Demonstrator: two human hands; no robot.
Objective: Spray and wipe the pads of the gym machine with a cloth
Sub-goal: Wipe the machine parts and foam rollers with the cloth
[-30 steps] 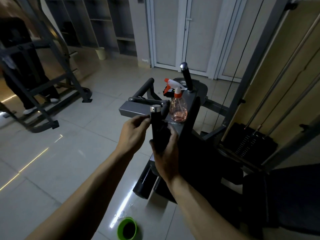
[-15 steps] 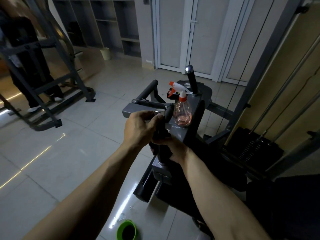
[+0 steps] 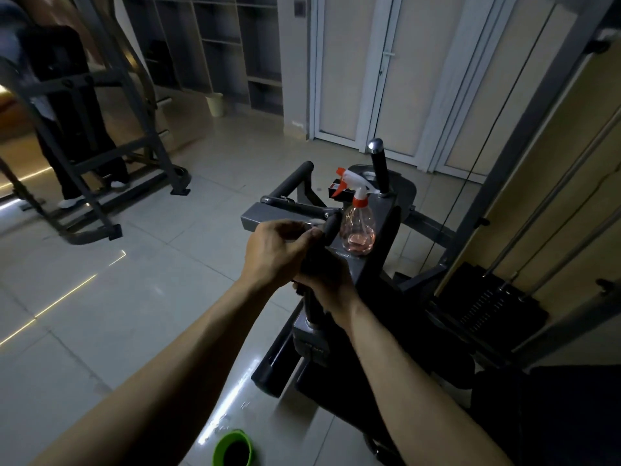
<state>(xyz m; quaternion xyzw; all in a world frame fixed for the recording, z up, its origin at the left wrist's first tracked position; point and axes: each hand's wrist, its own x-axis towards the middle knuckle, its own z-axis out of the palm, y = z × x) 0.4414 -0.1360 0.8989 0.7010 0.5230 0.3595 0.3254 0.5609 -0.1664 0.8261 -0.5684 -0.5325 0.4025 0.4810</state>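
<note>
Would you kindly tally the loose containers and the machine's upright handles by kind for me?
Spray bottles: 1
Upright handles: 2
Green cups: 1
Pale bins: 1
Total: 5

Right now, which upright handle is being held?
The near handle, in the grip of left hand and right hand. The far handle, behind the spray bottle, stands free.
</note>
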